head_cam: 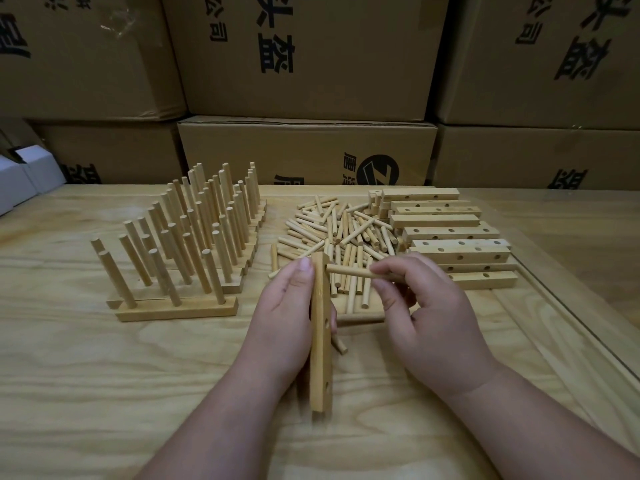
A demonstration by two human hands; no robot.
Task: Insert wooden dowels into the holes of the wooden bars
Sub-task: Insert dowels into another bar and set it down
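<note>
My left hand grips a wooden bar that stands on its long edge, running away from me, its holes facing right. My right hand pinches a dowel that lies level, its free end pointing left and close to the bar's far end. Behind my hands lies a loose heap of dowels. To its right is a stack of empty bars with holes. At the left stand several finished bars with upright dowels in rows.
Everything rests on a pale plywood table. A raised wooden ledge runs diagonally at the right. Stacked cardboard boxes wall the back. White boxes sit at the far left.
</note>
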